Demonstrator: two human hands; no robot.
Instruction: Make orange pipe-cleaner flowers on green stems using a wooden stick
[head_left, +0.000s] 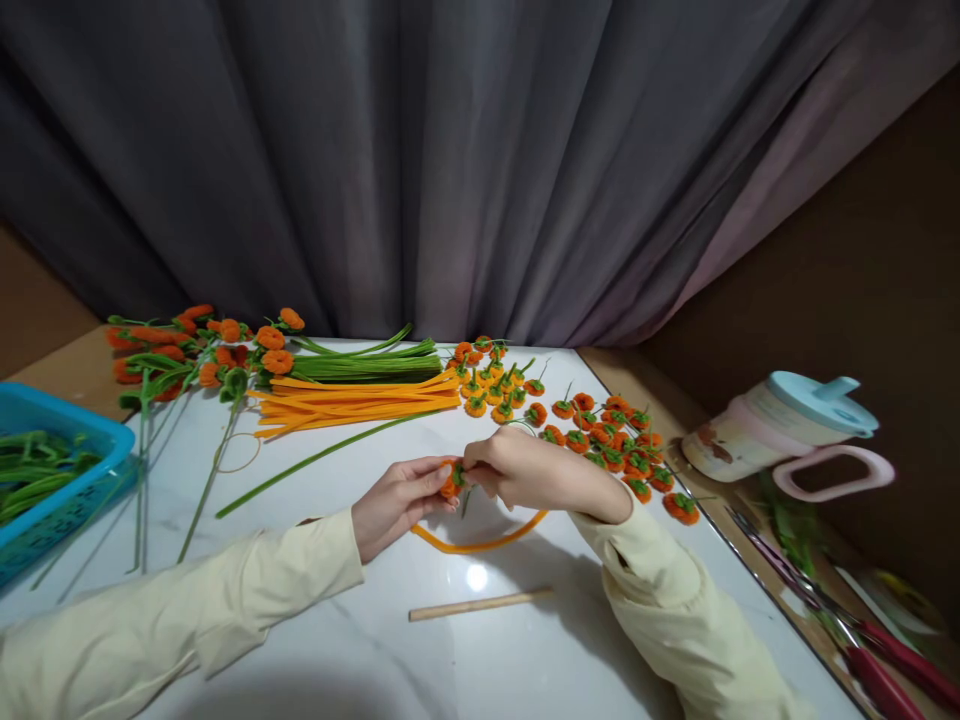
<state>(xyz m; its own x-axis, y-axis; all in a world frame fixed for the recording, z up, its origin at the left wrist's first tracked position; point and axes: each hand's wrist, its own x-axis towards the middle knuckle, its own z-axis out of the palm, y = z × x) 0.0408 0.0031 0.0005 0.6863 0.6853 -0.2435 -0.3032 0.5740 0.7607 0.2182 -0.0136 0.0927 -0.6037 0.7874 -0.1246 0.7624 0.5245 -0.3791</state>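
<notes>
Between my two hands is a small orange pumpkin-like piece (451, 479) with a green top. My left hand (405, 500) pinches its left side between thumb and fingers. My right hand (517, 468) is closed at its green top, the fingertips pressed together and partly hidden. Beneath the hands an orange fuzzy stem (484, 547) curves over the white table (315, 620). Nearer to me lies a thin wooden stick (480, 605). A single green stem (322, 460) rests slantwise beyond my left hand.
Orange stems (360, 402) and green stems (360, 366) lie bundled at the back, with orange flowers (274, 350) to their left. Several small pumpkin-like pieces (604, 434) cover the back right. A blue basket (67, 410) stands left; a cup (772, 425) and pliers (877, 670) are right.
</notes>
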